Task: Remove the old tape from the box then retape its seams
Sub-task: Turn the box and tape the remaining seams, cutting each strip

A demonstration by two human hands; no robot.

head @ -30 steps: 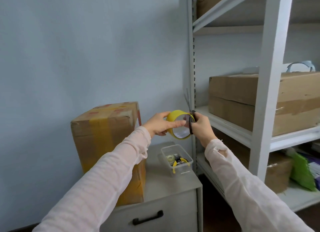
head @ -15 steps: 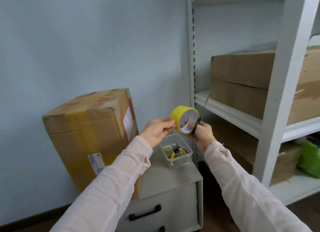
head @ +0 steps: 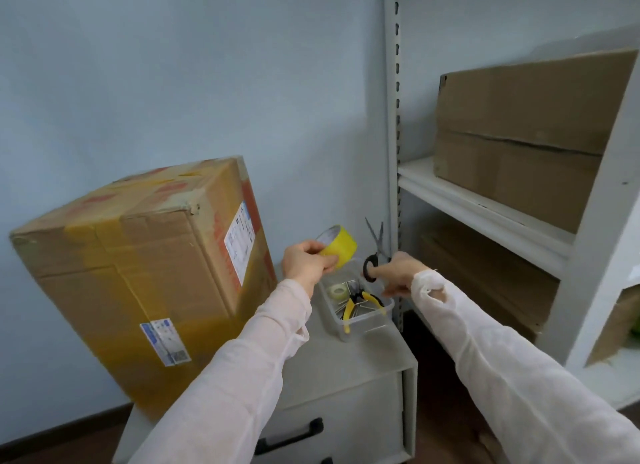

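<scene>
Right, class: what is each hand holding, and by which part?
The left hand grips the yellow tape roll by its rim. The right hand holds the scissors by the black handle, blades up.

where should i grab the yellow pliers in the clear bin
Probably by the yellow handles, from above on the near side: the pliers lie flat in the bin, handles splayed toward you, one reaching the near rim.

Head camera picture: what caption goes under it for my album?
Left hand holds yellow tape roll, right hand holds scissors beside the taped cardboard box.
</scene>
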